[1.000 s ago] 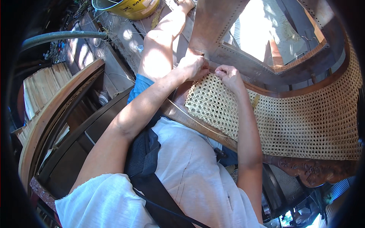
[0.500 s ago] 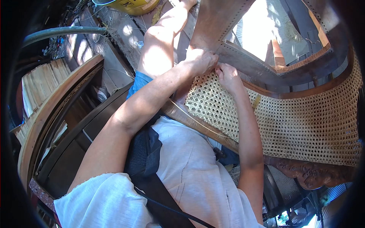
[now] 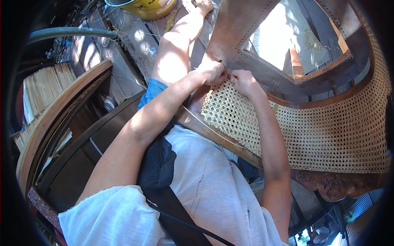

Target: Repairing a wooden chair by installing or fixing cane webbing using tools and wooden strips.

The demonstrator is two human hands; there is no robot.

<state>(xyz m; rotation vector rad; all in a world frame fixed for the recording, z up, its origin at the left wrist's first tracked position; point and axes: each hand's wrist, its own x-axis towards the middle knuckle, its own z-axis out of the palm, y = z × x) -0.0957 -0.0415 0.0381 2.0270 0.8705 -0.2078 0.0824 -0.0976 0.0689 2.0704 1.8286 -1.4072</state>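
At the upper edge of the woven cane webbing, my left hand is closed, knuckles up, beside the corner of the wooden chair frame. Just to its right my right hand is closed too, thumb and fingers pinched together over the webbing. A small gap parts the two hands; what lies in their fingers is hidden or too small to make out. The webbing has an open lattice and covers the curved chair back. A loose pale cane strand runs along the lower rail below the left forearm.
Past the hands, the seat frame has an open middle and rows of small holes. A carved wooden rail edges the chair at lower right. Curved wood pieces and a dark bench stand at left; a yellow bucket is at the top.
My hands have moved slightly apart, the right one shifting a little right and down. The view has shifted slightly, and the chair appears a little differently angled.
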